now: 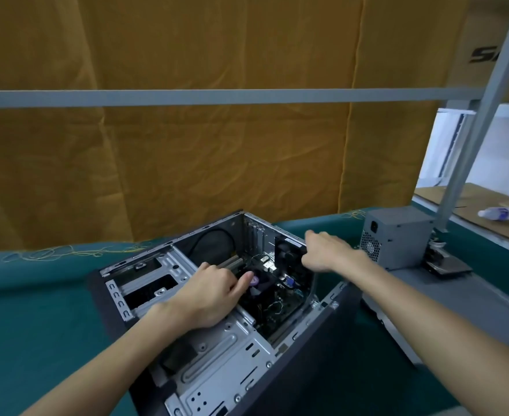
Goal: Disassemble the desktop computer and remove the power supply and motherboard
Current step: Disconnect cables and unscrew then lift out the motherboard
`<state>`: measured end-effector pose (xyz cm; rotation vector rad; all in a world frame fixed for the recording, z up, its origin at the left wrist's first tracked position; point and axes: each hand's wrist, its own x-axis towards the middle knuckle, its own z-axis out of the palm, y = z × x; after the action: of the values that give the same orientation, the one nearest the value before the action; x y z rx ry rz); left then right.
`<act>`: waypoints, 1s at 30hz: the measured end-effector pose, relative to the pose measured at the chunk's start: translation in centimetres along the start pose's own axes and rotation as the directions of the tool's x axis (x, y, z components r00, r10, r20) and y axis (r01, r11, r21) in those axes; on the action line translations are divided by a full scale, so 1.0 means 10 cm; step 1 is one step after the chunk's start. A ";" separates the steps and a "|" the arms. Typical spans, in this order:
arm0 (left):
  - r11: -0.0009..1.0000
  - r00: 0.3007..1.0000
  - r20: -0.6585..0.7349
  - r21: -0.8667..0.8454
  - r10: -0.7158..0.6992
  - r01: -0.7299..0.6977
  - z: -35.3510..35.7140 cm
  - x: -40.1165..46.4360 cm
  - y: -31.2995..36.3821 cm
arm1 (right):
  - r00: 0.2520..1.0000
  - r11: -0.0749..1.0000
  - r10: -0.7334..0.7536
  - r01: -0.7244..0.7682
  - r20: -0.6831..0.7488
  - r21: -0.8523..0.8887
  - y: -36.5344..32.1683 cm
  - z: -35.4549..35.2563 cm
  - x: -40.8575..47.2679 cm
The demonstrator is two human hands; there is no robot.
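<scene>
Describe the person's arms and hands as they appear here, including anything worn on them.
Both arms are bare from forearm to fingertips: no sleeves reach into view. The left hand and the right hand wear no gloves, and no watch, ring or wristband shows on either. The nails look short and unpainted, though the picture is soft.

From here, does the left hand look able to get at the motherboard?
Probably yes: the case lies open on top, and the left hand already reaches inside over the motherboard, nothing covering it.
</scene>
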<state>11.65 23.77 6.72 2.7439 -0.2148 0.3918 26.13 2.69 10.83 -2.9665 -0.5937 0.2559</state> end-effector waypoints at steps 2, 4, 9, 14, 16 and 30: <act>1.000 0.999 -0.027 -0.013 -0.028 0.028 0.03 -0.04 -0.04 | 0.991 0.994 -0.047 0.034 0.122 0.108 0.03 -0.01 0.07; 0.999 0.999 -0.022 -0.028 -0.037 0.036 0.05 -0.02 -0.06 | 0.989 0.963 -0.073 0.036 0.130 0.268 0.12 0.02 0.10; 0.999 0.999 -0.018 -0.034 -0.039 0.039 0.07 0.07 -0.11 | 0.993 0.870 -0.085 0.031 0.087 0.492 0.27 0.04 0.05; 0.999 0.996 0.083 -0.029 -0.025 0.027 0.01 0.21 -0.18 | 1.000 0.820 0.007 -0.017 0.020 0.572 0.30 0.09 -0.19; 0.999 0.991 0.127 -0.023 -0.029 0.033 -0.02 0.26 -0.24 | 0.997 0.809 0.080 -0.064 -0.002 0.584 0.26 0.15 -0.30; 0.992 0.993 0.110 -0.119 -0.036 0.049 0.00 0.37 -0.42 | 0.999 0.924 0.027 -0.040 0.039 0.381 -0.12 0.11 0.33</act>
<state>16.03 27.31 6.44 2.6468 -0.2002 0.2125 28.53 5.13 9.43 -2.6003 -0.4366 0.3769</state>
